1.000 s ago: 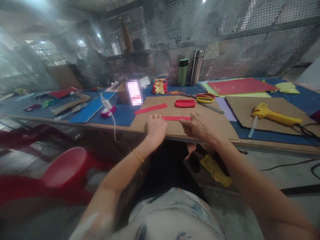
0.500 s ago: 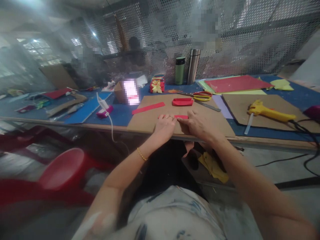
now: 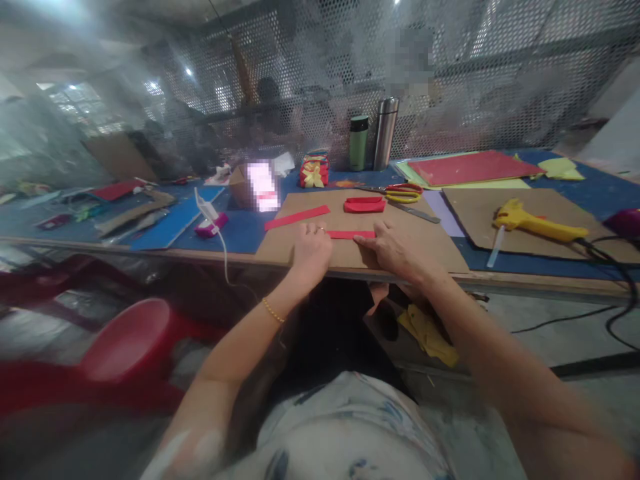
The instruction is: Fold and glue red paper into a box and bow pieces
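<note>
A narrow red strip [image 3: 346,235], looking like paper or felt, lies flat on a cardboard sheet [image 3: 280,243] at the table's front. My right hand [image 3: 397,252] pins its right end down, thumb and forefinger against it. On the left end rests my left hand [image 3: 313,252], fingers curled together over the strip; its fingertips are partly hidden. Behind my hands sit a folded red piece [image 3: 365,205] and, to the left, a second loose red strip [image 3: 297,217].
Scissors [image 3: 404,193] and a grey blade-like tool [image 3: 415,213] lie behind my right hand. A yellow glue gun [image 3: 543,223] rests on cardboard at right. Two bottles stand at the back, a green one [image 3: 358,143] and a steel one [image 3: 386,135]. A phone [image 3: 262,187] leans at left.
My left hand has slid leftward along the red strip, away from my right hand, uncovering more of it. My right hand stays in place on the strip.
</note>
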Demonstrator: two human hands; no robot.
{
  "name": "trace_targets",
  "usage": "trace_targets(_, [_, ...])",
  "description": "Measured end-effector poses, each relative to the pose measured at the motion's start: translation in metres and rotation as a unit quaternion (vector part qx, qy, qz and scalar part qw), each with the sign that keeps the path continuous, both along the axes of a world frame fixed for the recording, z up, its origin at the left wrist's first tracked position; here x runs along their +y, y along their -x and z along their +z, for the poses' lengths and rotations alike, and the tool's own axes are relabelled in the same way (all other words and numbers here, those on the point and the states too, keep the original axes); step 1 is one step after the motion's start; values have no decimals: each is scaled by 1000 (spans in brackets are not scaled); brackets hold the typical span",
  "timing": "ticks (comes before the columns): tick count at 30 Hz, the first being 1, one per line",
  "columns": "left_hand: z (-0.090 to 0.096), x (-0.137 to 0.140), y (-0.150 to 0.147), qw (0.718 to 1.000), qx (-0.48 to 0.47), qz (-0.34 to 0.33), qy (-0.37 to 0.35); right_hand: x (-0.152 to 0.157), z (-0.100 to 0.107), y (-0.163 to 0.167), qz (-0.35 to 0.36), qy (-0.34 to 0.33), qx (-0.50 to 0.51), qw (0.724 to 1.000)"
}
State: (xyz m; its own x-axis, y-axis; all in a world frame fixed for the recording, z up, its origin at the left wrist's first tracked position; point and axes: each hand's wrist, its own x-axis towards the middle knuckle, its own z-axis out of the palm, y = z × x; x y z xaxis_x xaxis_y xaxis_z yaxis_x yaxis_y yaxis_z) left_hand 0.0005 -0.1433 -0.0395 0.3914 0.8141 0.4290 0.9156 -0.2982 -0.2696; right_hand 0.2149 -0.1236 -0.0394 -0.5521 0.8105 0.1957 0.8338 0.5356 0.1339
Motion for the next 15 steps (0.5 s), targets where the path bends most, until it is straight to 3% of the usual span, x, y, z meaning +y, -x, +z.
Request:
trace_targets(7, [-16,7,-25,984,-91,-101,112,3,-3,-3,10,-16,20,1000])
trace_targets(11, [-19,1,-22,986,-106,-80,103,-2,-2,-19,-25,-4,14,1000])
trace_targets(15, [-9,-7,-22,991,-89,-18,98,-8,10,-39,-93,4,-20,995])
